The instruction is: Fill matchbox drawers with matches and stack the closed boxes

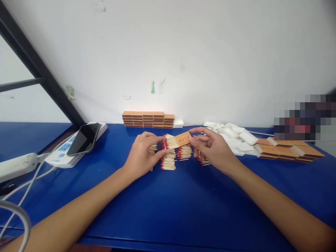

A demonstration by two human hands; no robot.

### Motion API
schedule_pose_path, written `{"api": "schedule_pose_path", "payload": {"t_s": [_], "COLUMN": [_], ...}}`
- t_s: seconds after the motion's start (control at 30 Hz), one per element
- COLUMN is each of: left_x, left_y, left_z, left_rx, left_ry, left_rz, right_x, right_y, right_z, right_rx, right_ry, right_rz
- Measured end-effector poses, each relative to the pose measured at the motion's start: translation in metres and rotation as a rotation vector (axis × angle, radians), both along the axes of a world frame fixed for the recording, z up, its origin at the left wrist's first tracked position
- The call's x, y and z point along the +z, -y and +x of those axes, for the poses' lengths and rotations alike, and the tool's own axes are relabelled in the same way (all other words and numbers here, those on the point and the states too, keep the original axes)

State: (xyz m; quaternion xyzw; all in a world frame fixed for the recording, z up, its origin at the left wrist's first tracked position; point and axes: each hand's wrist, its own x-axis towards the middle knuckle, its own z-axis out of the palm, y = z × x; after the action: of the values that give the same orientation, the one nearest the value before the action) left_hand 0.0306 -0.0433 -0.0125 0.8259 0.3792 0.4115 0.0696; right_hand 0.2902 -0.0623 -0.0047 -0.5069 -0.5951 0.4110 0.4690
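My right hand (210,148) pinches an orange matchbox (183,139) by its right end, holding it above the blue table (168,199). My left hand (143,154) pinches the open left end, where a tray full of red-tipped matches (169,140) sticks out of the sleeve. Under and between both hands lie several bundles of loose matches (168,161).
A row of stacked orange matchboxes (147,119) stands against the white wall. White inner trays (232,134) and flat orange sleeves (286,149) lie at the right. A phone (84,138) rests on a white power strip (61,154) at the left, with cables (21,196) near the front edge.
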Motion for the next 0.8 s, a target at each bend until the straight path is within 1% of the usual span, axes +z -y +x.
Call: {"api": "schedule_pose_path", "payload": {"t_s": [0.1,0.2,0.4,0.57,0.67,0.8], "left_x": [0.000,0.000,0.001,0.004,0.004,0.001], "left_y": [0.000,0.001,0.006,0.008,0.007,0.007], "left_z": [0.001,0.001,0.003,0.004,0.003,0.003], "left_rx": [0.010,-0.017,-0.103,-0.127,-0.147,-0.149], "left_ry": [0.016,0.015,0.010,0.005,0.007,-0.016], "left_rz": [-0.010,-0.014,0.070,0.091,0.092,0.073], "right_x": [0.000,-0.001,-0.007,-0.005,-0.002,-0.002], "right_y": [0.001,0.004,0.012,0.015,0.018,0.023], "right_z": [0.000,-0.003,-0.012,-0.015,-0.018,-0.023], "right_rx": [0.038,0.109,0.225,0.308,0.324,0.307], "right_ry": [-0.005,0.009,0.005,0.062,0.087,0.107], "right_rz": [0.001,-0.003,-0.004,-0.029,-0.027,0.000]}}
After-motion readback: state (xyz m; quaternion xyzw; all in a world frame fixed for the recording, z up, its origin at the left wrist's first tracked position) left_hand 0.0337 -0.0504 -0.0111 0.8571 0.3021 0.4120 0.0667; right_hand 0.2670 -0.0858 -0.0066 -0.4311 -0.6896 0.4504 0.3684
